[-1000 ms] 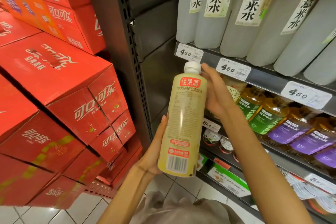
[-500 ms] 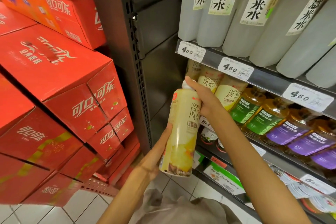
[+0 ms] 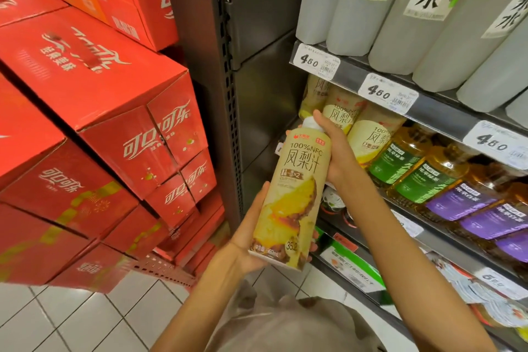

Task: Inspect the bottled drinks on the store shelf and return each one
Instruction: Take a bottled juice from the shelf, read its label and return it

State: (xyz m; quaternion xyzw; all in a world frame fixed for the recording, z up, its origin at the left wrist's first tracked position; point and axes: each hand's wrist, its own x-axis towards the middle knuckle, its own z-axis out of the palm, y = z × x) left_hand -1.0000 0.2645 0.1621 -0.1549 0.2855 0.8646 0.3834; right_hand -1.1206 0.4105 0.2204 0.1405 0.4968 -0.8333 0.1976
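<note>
Left of the left hand (image 3: 248, 240): stacked red cartons (image 3: 94, 128) and the grey shelf upright (image 3: 225, 88), both close, so little side room there; tiled floor (image 3: 71, 320) below is open

Left hand cups the base of the pineapple juice bottle (image 3: 294, 194), fingers curled round it. Change since a second ago: bottle rotated from barcode/back panel to front label facing camera, and it has dropped lower, toward the row it belongs to. Reads as inspection done, return step starting

Right hand (image 3: 334, 148) wraps the bottle's shoulder, index finger over the white cap (image 3: 310, 123)

Right of and just behind that hand: matching juice bottles (image 3: 371, 134) on the middle shelf. Left end of that row looks like the free slot, can't confirm depth. Price-tag rail (image 3: 385, 91) of the shelf above overhangs it, so cap clearance is tight; go in low and tilted. Green tea bottles (image 3: 400, 163) further right, no room there
</note>
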